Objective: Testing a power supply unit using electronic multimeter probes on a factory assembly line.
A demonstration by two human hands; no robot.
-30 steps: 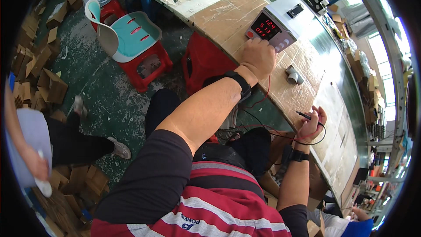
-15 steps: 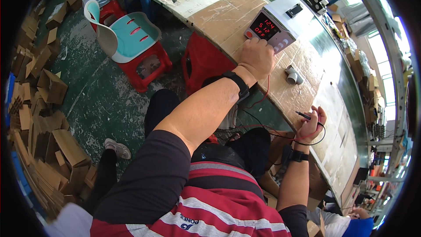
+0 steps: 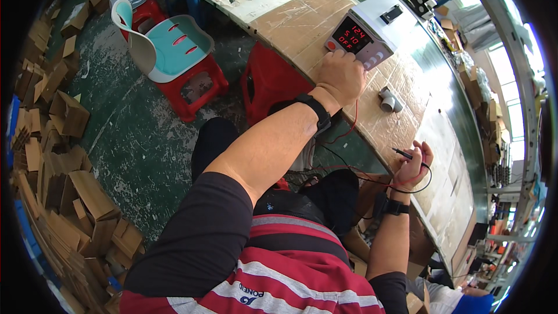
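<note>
My left hand (image 3: 342, 75) reaches out to the front panel of a white bench power supply (image 3: 363, 32) with a red lit display; its fingers are curled against the knobs at the lower edge. My right hand (image 3: 414, 166) rests at the table's near edge, closed around a black and a red test probe (image 3: 403, 152) whose thin leads (image 3: 372, 177) loop down toward my lap. A black band sits on each wrist. The long worktable (image 3: 290, 6) is covered in taped cardboard.
A small grey pipe fitting (image 3: 388, 100) lies on the table between my hands. A red stool (image 3: 268, 81) stands under the table, and a white and teal chair (image 3: 168, 46) on a red stool to its left. Folded cardboard boxes (image 3: 64, 157) pile up on the green floor at left.
A person who stood at the far left among the boxes has walked out of view. My hands have stayed where they were.
</note>
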